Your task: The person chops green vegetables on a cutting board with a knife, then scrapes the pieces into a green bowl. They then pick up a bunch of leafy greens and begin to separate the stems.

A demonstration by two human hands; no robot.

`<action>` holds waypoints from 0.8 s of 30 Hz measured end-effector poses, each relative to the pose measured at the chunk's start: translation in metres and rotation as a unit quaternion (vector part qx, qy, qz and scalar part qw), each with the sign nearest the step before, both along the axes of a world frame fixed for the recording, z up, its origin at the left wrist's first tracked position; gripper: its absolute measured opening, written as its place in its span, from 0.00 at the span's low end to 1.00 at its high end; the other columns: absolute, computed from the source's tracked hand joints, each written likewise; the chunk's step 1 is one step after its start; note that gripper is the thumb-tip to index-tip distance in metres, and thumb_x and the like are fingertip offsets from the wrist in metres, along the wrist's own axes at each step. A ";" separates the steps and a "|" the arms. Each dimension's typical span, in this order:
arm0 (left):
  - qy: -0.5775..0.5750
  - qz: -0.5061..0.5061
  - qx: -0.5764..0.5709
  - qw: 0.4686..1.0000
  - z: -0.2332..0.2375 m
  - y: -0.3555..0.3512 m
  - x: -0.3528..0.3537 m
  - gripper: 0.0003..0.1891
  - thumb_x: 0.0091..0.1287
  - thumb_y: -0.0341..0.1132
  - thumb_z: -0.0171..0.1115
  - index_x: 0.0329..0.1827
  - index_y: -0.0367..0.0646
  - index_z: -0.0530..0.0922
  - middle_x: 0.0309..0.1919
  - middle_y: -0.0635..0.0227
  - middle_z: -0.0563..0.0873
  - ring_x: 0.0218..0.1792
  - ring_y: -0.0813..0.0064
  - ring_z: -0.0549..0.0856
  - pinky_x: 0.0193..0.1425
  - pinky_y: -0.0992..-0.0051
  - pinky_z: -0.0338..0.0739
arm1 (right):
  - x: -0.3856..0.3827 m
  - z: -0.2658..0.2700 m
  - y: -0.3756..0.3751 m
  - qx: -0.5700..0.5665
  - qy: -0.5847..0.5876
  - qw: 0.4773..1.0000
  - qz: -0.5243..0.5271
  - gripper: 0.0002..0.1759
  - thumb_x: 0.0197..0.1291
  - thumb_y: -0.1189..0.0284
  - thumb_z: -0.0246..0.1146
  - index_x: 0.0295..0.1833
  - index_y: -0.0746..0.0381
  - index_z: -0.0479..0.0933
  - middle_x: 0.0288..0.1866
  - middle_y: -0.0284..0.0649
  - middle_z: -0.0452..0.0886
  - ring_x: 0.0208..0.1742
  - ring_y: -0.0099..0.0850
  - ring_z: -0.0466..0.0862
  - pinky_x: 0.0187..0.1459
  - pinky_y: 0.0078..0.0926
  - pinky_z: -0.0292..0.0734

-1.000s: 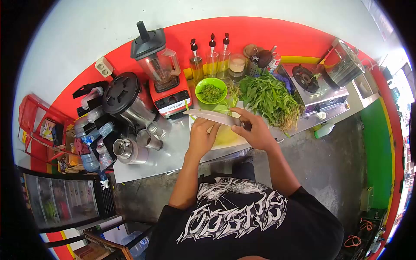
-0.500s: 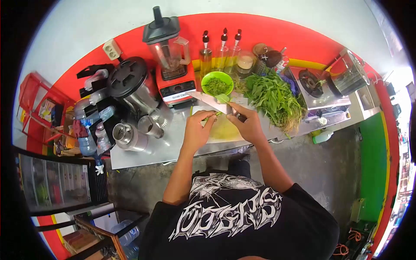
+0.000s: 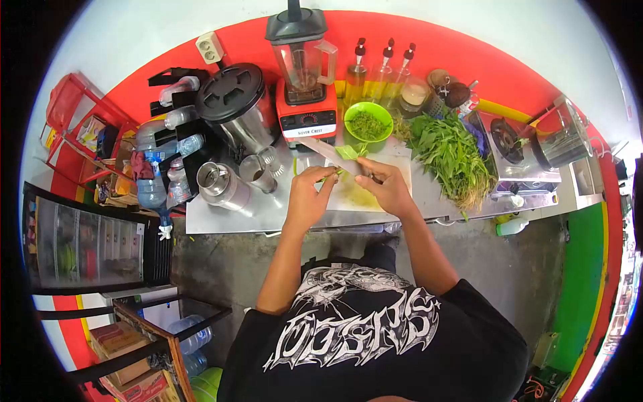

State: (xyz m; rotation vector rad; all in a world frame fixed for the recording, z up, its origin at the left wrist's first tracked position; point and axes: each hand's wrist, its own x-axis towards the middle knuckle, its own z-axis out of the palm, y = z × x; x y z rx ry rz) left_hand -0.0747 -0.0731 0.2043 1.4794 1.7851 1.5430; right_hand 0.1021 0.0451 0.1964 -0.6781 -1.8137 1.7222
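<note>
A large kitchen knife (image 3: 326,153) is in my right hand (image 3: 390,193), its broad blade pointing to the upper left. My left hand (image 3: 309,196) is closed in a pinch on a thin green stem (image 3: 336,175) beside the blade. A green leaf (image 3: 351,152) shows along the far side of the blade, near my right fingers. Under both hands lies a pale cutting board (image 3: 362,198) stained yellow-green. Just beyond the knife stands a bright green bowl (image 3: 379,139) holding chopped greens (image 3: 368,126).
A big bunch of leafy greens (image 3: 445,151) lies right of the board, by a gas stove (image 3: 522,161). Behind are a red blender (image 3: 307,110) and several pump bottles (image 3: 355,80). Metal jugs (image 3: 223,187) and a large lidded pot (image 3: 234,110) stand left.
The view has shifted, so the counter and its things appear farther right. Both hands stay close together at the knife, and more of the leaf shows beyond the blade.
</note>
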 end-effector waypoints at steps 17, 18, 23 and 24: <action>0.035 -0.016 -0.060 0.997 -0.051 0.020 -0.006 0.10 0.71 0.29 0.65 0.48 0.32 0.86 0.40 0.54 0.91 0.40 0.63 0.90 0.51 0.69 0.81 | 0.028 -0.032 -0.007 -0.157 0.002 0.966 -0.203 0.30 0.71 0.70 0.67 0.74 0.70 0.70 0.29 0.30 0.76 0.26 0.16 0.69 0.26 0.17 0.63; 0.023 0.015 -0.052 0.998 -0.057 0.020 -0.010 0.10 0.71 0.29 0.64 0.49 0.31 0.86 0.39 0.54 0.91 0.40 0.65 0.90 0.51 0.70 0.82 | 0.028 -0.042 -0.007 -0.181 0.017 0.958 -0.220 0.29 0.72 0.69 0.67 0.74 0.68 0.71 0.29 0.31 0.78 0.24 0.16 0.70 0.24 0.16 0.63; -0.060 0.113 -0.023 0.992 -0.052 0.010 -0.028 0.10 0.72 0.30 0.64 0.49 0.32 0.85 0.38 0.54 0.91 0.40 0.65 0.90 0.50 0.69 0.82 | 0.018 -0.096 -0.007 -0.282 -0.032 0.930 -0.233 0.28 0.69 0.66 0.69 0.71 0.66 0.75 0.27 0.30 0.76 0.21 0.16 0.69 0.20 0.18 0.61; -0.059 0.119 -0.024 0.991 -0.049 0.007 -0.029 0.10 0.72 0.30 0.64 0.49 0.32 0.85 0.38 0.54 0.91 0.40 0.65 0.90 0.50 0.69 0.82 | 0.012 -0.113 -0.006 -0.287 -0.034 0.933 -0.213 0.28 0.69 0.66 0.69 0.70 0.65 0.75 0.27 0.30 0.76 0.20 0.17 0.69 0.20 0.18 0.61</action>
